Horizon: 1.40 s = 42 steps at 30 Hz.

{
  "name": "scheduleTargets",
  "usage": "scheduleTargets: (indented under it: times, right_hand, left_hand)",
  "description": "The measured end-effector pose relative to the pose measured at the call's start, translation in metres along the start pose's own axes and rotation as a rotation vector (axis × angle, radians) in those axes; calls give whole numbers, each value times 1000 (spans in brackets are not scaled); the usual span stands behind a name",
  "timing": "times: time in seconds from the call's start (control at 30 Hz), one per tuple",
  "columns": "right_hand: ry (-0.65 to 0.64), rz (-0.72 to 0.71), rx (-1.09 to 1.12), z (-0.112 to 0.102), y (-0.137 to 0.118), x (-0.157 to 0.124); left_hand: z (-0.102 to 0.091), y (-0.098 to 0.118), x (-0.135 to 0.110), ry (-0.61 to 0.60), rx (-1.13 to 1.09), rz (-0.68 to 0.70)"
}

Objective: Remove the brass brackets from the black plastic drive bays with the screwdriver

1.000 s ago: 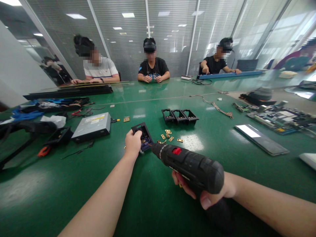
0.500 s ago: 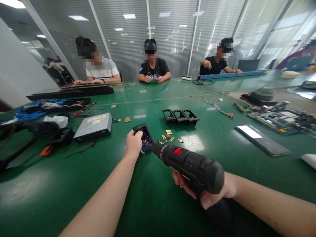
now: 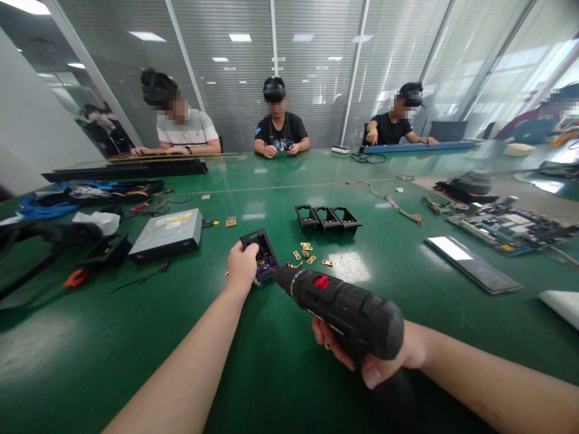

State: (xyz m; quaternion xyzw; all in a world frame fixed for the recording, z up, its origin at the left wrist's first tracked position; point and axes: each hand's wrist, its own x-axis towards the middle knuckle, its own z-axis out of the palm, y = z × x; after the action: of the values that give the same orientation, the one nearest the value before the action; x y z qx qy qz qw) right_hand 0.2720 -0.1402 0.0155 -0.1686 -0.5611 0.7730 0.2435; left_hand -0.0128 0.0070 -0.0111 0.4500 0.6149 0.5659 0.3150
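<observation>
My left hand (image 3: pixel 242 264) is closed on a small black plastic housing (image 3: pixel 262 250) and holds it tilted on the green table (image 3: pixel 271 374). My right hand (image 3: pixel 380 361) grips a black cordless screwdriver (image 3: pixel 344 304) with a red switch. Its bit points into the housing next to my left fingers. Several small brass plates (image 3: pixel 307 253) lie just right of the housing. A row of three more black housings (image 3: pixel 328 218) stands beyond them.
A silver optical drive (image 3: pixel 166 234) and black parts lie at the left with cables and an orange tool (image 3: pixel 75 278). Circuit boards (image 3: pixel 506 224) and a flat silver panel (image 3: pixel 470 264) sit at the right. Three people sit at the far side of the table.
The view has tipped slightly, so everything sits a little lower in the picture. Both hands keep their grips, and the bit stays at the housing.
</observation>
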Motion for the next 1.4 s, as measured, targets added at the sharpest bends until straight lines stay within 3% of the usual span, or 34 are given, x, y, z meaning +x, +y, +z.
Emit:
scheduleTargets:
  times: [1.4]
  right_hand:
    - [2, -12, -29, 1, -1, -1]
  left_hand:
    - [-1, -1, 0, 25, 73, 38]
